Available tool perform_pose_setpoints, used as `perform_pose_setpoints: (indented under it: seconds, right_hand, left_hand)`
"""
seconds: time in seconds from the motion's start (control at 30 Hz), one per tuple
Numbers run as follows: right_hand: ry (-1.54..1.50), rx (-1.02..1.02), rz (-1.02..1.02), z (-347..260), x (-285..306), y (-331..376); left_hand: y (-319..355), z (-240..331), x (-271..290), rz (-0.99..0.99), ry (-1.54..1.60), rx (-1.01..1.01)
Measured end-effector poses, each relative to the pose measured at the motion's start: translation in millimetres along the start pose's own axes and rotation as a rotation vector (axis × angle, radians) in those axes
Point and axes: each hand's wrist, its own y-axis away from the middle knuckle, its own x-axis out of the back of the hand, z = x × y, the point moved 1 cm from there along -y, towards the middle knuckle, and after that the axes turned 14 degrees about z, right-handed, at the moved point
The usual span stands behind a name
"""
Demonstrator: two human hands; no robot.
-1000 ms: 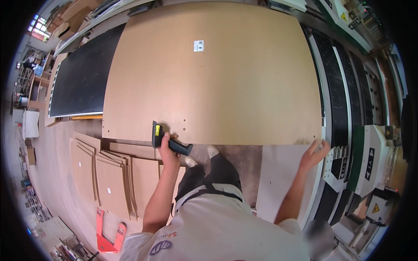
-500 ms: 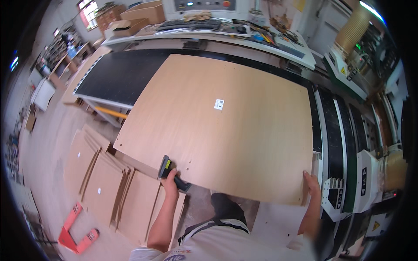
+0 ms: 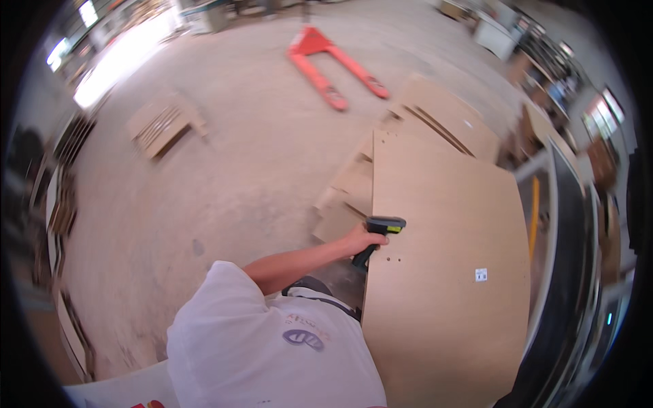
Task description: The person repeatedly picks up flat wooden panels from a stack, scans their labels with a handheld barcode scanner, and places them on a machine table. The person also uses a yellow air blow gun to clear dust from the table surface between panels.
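Pale brown fibreboard: one large panel (image 3: pixel 445 272) fills the lower right of the frame, its bottom edge running out of the picture. One hand in view, the left hand (image 3: pixel 359 240), at centre, fingers wrapped tight round the dark grip of one handheld scanner (image 3: pixel 381 231), whose black and yellow head sits right at the panel's left edge. Right hand nowhere to be seen, so no telling whether it is spread or clenched. White shirt (image 3: pixel 265 347) blocks the lower middle (torso and legs hidden beneath it).

Counted:
- one small white label (image 3: pixel 481 274) on the panel, right of centre
- two small drilled holes just below the scanner
- one red pallet truck (image 3: pixel 333 64) on the concrete floor (image 3: pixel 224 156), upper centre
- stack of cut boards (image 3: pixel 442 119) beyond the panel, upper right; number unclear, edges overlap
- another low pile of boards (image 3: pixel 163 124), upper left, blurred

Right rim: dark machinery, smeared and hard to make out.
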Motion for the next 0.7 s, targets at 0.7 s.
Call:
perform_pose_setpoints:
  seconds: [0.7]
  right_hand:
    - [0.234,0.773,-0.569,-408,-490,375]
  left_hand:
    - [118,50,633,1.231,0.459,0.174]
